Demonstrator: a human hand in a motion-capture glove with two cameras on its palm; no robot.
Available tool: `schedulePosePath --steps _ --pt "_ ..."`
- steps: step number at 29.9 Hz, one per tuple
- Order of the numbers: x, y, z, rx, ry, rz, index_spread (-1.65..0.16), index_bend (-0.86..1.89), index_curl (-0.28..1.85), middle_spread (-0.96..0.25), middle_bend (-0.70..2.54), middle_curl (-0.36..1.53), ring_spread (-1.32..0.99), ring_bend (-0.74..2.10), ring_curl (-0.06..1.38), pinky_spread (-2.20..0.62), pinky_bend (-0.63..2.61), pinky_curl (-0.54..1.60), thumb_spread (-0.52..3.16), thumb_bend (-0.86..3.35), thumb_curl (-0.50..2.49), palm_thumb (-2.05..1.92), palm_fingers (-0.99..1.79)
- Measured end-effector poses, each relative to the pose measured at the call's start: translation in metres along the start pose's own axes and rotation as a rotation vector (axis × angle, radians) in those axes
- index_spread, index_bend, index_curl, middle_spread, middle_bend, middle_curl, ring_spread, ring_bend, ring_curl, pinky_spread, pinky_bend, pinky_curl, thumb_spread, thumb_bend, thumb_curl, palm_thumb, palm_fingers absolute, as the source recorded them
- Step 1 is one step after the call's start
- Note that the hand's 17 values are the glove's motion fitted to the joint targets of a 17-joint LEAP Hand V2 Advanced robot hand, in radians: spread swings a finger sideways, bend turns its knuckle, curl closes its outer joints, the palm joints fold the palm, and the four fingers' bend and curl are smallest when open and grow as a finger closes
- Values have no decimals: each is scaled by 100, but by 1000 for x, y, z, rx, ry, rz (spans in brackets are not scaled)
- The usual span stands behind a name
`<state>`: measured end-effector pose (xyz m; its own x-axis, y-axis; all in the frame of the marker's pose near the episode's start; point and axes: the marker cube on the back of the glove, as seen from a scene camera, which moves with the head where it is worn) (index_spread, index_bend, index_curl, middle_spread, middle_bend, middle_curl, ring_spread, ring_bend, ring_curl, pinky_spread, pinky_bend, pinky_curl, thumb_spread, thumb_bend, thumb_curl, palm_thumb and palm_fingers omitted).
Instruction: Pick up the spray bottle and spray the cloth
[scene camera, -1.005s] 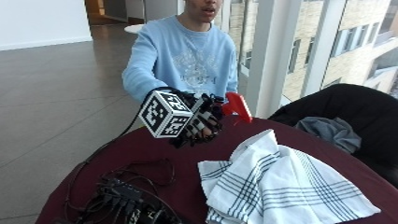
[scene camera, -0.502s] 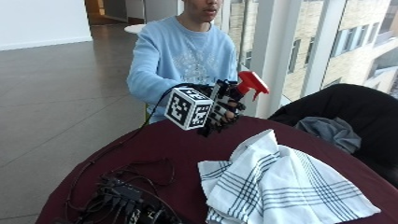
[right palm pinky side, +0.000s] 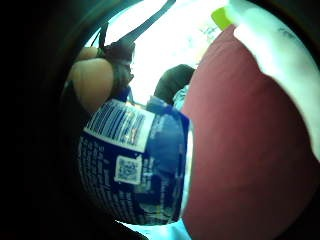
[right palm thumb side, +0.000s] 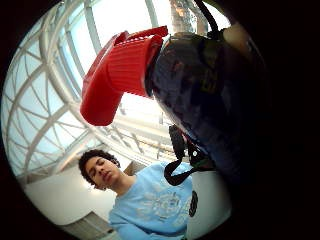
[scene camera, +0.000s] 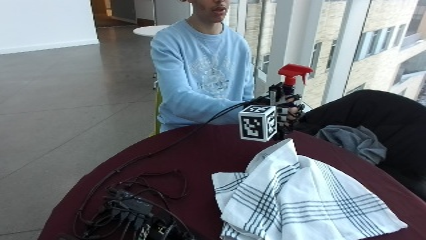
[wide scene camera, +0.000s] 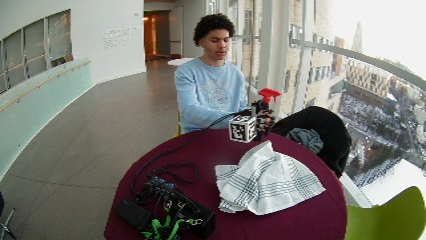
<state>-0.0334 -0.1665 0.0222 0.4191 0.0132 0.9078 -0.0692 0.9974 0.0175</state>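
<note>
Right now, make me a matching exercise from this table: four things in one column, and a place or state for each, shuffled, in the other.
Things:
1. spray bottle
2. cloth
3. cables
4. grey garment

Places or states:
A. crumpled on the table
B. tangled at the table's near edge
C. held upright above the table by the gloved right hand
D. lying on the black chair

Pairs: 1-C, 2-A, 3-B, 4-D
</note>
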Motion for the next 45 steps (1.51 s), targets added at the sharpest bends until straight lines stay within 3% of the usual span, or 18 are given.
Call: schedulePosePath --steps 8,21,24,34,45 --pt "40 -17 52 0 38 -39 -29 18 36 -9 21 46 -3 33 39 19 13 28 107 -2 37 75 89" --pt "53 -17 50 12 30 -26 -30 17 38 -10 21 46 -5 33 39 17 14 25 102 -3 36 74 89" --pt "48 -9 43 3 40 -22 -32 13 37 -11 23 47 -6 29 38 18 16 26 101 -4 35 72 79" --pt "10 66 -34 59 346 -53 -37 13 30 -9 21 45 -5 27 37 18 24 30 99 -3 34 68 69" --pt "-18 183 -124 161 696 79 -37 16 31 -8 21 44 -2 17 33 19 25 32 100 -3 33 67 68"
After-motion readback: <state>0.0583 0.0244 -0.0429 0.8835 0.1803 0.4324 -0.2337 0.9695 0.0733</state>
